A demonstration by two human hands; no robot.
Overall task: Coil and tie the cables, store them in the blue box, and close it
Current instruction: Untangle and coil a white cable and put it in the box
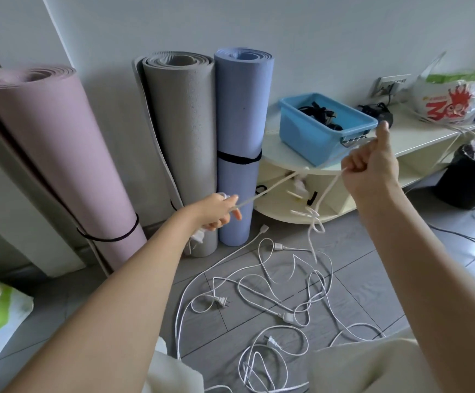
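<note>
Your left hand (218, 211) and right hand (370, 165) each curl tight around 1 white cable (270, 188) stretched taut between them. The open blue box (319, 127) sits just beyond your right hand; loose cables (259, 293) sprawl below both.

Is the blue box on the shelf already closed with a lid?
No, the blue box sits open on the shelf, with dark cables visible inside and no lid on it.
</note>
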